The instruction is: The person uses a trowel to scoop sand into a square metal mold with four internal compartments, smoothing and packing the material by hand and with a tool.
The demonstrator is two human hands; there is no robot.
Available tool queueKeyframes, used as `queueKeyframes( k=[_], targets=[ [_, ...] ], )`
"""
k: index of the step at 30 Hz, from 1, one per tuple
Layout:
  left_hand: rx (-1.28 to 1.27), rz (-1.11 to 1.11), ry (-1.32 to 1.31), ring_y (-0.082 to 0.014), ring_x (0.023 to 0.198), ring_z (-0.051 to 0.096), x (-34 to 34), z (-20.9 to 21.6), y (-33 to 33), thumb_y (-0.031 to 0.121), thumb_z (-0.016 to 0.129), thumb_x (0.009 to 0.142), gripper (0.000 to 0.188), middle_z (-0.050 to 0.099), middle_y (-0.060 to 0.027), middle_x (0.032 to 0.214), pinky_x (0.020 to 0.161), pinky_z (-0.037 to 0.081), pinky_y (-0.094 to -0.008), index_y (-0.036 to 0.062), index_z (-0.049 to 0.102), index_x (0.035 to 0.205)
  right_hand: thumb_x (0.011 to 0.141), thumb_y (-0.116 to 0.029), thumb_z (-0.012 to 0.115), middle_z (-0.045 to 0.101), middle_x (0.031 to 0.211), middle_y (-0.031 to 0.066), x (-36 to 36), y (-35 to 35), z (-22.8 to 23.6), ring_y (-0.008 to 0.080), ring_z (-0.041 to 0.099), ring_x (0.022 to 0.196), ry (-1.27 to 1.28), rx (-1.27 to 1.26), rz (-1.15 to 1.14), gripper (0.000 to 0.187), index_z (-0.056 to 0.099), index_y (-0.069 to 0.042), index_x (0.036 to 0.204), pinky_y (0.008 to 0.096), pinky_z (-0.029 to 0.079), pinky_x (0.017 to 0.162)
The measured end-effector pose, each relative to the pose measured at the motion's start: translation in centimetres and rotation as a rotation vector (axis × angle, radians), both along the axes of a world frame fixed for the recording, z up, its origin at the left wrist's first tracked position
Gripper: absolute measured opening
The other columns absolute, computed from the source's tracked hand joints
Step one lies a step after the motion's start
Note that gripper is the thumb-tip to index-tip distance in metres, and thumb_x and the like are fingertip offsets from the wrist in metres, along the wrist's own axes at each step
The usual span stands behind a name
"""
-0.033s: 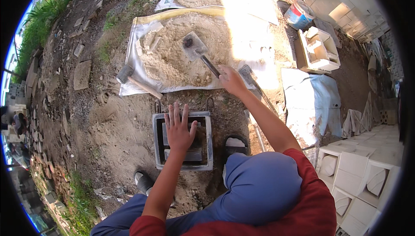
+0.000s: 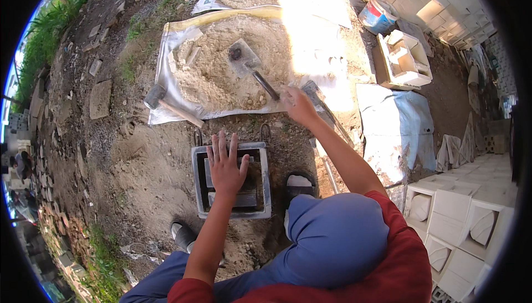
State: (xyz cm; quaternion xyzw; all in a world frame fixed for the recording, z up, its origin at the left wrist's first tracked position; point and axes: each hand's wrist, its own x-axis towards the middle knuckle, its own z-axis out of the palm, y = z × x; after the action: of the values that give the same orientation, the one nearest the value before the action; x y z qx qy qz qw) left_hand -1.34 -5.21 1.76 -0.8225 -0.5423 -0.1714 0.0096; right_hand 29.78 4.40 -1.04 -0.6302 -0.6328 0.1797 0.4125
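Observation:
My left hand (image 2: 227, 174) lies flat with fingers spread over a grey rectangular metal mould (image 2: 268, 184). Two loop handles show at its far edge, and lighter block-like pieces sit inside, partly hidden by the hand. A small shovel (image 2: 244, 59) rests on a heap of pale sandy material (image 2: 210, 84), its dark handle pointing toward me. Just past the handle's end hovers my right hand (image 2: 301, 108), fingers loosely apart and slightly blurred, holding nothing. A mallet (image 2: 155, 97) with a wooden handle lies at the sheet's near left corner.
A long-handled tool (image 2: 327, 106) lies right of my right hand. Farther right are a bucket (image 2: 378, 16), a pale cast block (image 2: 407, 59) and a blue-white sheet (image 2: 396, 125). Pale hollow blocks (image 2: 451, 220) are stacked at lower right. My sandalled feet flank the mould.
My right hand has come slightly away from the shovel handle's end. The whole view has shifted a little left; my left hand stays over the mould.

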Motion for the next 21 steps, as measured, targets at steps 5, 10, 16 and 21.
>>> queueKeyframes(
  k=[5, 10, 16, 21],
  targets=[
    [0.031, 0.222, 0.042, -0.0377, 0.156, 0.014, -3.5, 2.3, -0.6, 0.042, 0.051, 0.102, 0.066, 0.022, -0.0172, 0.168, 0.125, 0.010, -0.0543, 0.0161, 0.035, 0.160, 0.095, -0.020, 0.061, 0.065, 0.121, 0.0193, -0.6, -5.7, 0.9, 0.0373, 0.061, 0.116, 0.134, -0.157, -0.083, 0.038, 0.063, -0.002, 0.128, 0.0440, 0.048, 0.101],
    [-0.035, 0.133, -0.043, -0.0417, 0.157, 0.008, -0.6, 3.4, -0.8, 0.041, 0.052, 0.101, 0.070, 0.015, -0.0223, 0.168, 0.124, 0.006, -0.0575, 0.0084, 0.031, 0.160, 0.095, -0.022, 0.058, 0.060, 0.130, 0.0161, 1.6, -5.8, -4.4, 0.0358, 0.055, 0.123, -0.320, -0.158, -0.374, 0.045, 0.057, -0.009, 0.138, 0.0483, 0.042, 0.108],
    [-0.029, 0.020, -0.022, -0.0428, 0.156, 0.009, 0.4, 3.7, -0.8, 0.039, 0.052, 0.101, 0.071, 0.015, -0.0231, 0.168, 0.124, 0.007, -0.0573, 0.0037, 0.031, 0.159, 0.093, -0.021, 0.060, 0.059, 0.127, 0.0156, 1.7, -3.9, -4.8, 0.0351, 0.055, 0.123, -0.428, -0.236, -0.340, 0.042, 0.057, -0.010, 0.133, 0.0515, 0.043, 0.104],
    [-0.103, -0.043, -0.158, -0.0415, 0.156, 0.012, 0.4, 3.0, -1.4, 0.037, 0.052, 0.101, 0.071, 0.015, -0.0216, 0.169, 0.125, 0.008, -0.0565, 0.0028, 0.029, 0.159, 0.089, -0.017, 0.060, 0.062, 0.116, 0.0203, 6.7, -4.8, -4.7, 0.0396, 0.062, 0.107, -0.530, -0.312, -0.226, 0.035, 0.056, -0.005, 0.122, 0.0499, 0.048, 0.095]
  ],
)
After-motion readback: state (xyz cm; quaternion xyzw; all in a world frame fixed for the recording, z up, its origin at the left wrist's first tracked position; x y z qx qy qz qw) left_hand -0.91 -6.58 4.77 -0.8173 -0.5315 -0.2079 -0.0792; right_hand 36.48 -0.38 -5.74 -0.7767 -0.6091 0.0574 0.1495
